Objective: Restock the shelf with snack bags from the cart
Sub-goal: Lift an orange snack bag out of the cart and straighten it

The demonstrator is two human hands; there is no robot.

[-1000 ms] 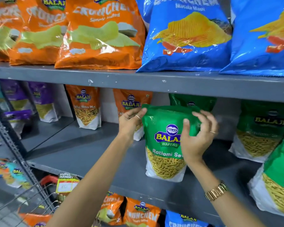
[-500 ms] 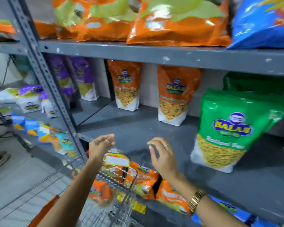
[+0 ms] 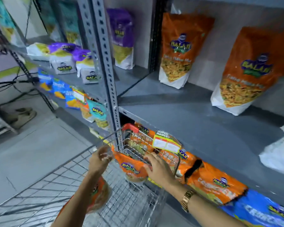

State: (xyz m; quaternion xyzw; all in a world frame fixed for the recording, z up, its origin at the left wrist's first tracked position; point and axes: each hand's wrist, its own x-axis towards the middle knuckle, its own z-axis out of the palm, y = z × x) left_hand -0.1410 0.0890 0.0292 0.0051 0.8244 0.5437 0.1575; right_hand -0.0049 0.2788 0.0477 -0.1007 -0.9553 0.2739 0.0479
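Observation:
An orange snack bag (image 3: pixel 131 166) stands upright in the front end of the wire cart (image 3: pixel 69 185), below the grey shelf board (image 3: pixel 187 115). My right hand (image 3: pixel 157 167) grips the bag's right side, fingers over its top edge. My left hand (image 3: pixel 100 161), blurred by motion, closes on the bag's upper left corner. A second orange bag (image 3: pixel 97 194) lies lower in the cart, partly hidden by my left forearm. Two orange bags (image 3: pixel 175 51) (image 3: pixel 249 69) stand at the back of the shelf.
A perforated grey post (image 3: pixel 103 63) rises just beyond the cart's red handle (image 3: pixel 129 127). A yellow price tag (image 3: pixel 166 143) hangs on the shelf edge. Orange chip bags (image 3: pixel 216 182) and a blue chip bag (image 3: pixel 261 210) fill the shelf below. Purple bags (image 3: pixel 64 61) lie on the left rack.
My view swung down and left from the green bag left on the shelf. Both hands dropped into the cart and closed around an orange bag.

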